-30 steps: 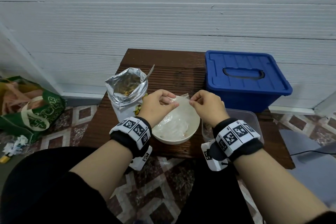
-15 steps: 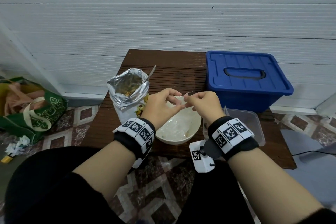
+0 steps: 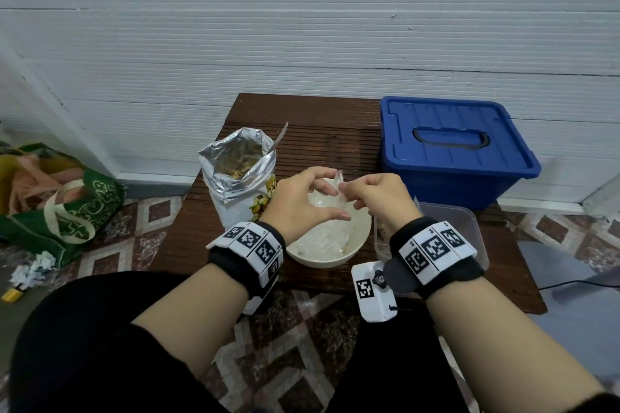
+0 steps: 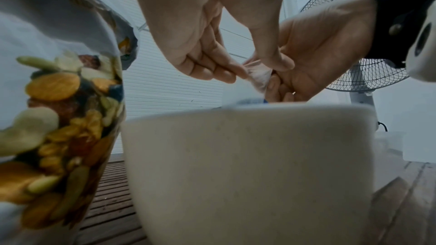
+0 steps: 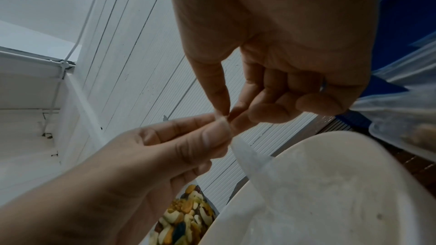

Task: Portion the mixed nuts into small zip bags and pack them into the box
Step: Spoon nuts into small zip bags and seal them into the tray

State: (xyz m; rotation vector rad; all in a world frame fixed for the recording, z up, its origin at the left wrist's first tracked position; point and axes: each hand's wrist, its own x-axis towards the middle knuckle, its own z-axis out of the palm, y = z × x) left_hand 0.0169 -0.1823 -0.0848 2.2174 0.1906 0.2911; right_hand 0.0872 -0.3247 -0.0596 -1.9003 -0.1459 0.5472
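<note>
Both hands (image 3: 339, 201) pinch zip bag (image 3: 339, 185) top (above bowl (image 3: 355, 245)).

Home room, tiled floor (image 3: 285, 355), pedestal fan (image 4: 358, 47), shopping bag (image 3: 67, 204)

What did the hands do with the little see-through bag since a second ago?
The left hand and right hand drew together above the white bowl, bunching the zip bag top that was stretched wide between them. Both still pinch it. The nut pouch, blue box and clear tub stayed put.
</note>
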